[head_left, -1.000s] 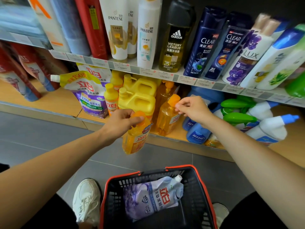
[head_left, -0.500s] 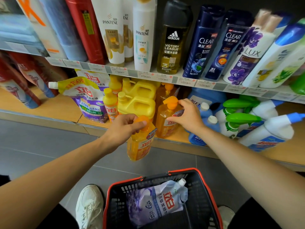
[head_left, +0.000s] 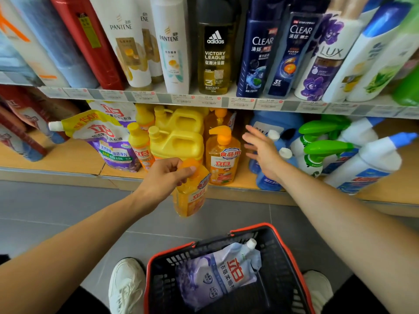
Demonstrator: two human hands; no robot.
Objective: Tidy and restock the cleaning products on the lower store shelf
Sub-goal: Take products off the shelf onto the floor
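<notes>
My left hand [head_left: 166,175] grips the orange pump top of an orange dish-soap bottle [head_left: 191,198], which hangs in front of the lower shelf's edge [head_left: 229,193]. A second orange pump bottle [head_left: 223,155] stands upright on the lower shelf, label facing me. My right hand [head_left: 261,149] hovers just right of it with fingers spread, touching nothing. Behind and left stand yellow jugs [head_left: 179,141] and a small orange bottle [head_left: 140,147].
Blue bottles [head_left: 272,137] and white spray bottles with green triggers [head_left: 317,146] crowd the shelf's right side. A purple-and-yellow refill pouch [head_left: 106,141] leans at left. A red-rimmed black basket [head_left: 292,264] on the floor holds a lavender pouch [head_left: 222,270]. Shampoo bottles fill the upper shelf.
My right hand has let go of the standing orange pump bottle and drawn off to the right, fingers spread. My left hand still holds its bottle in front of the shelf.
</notes>
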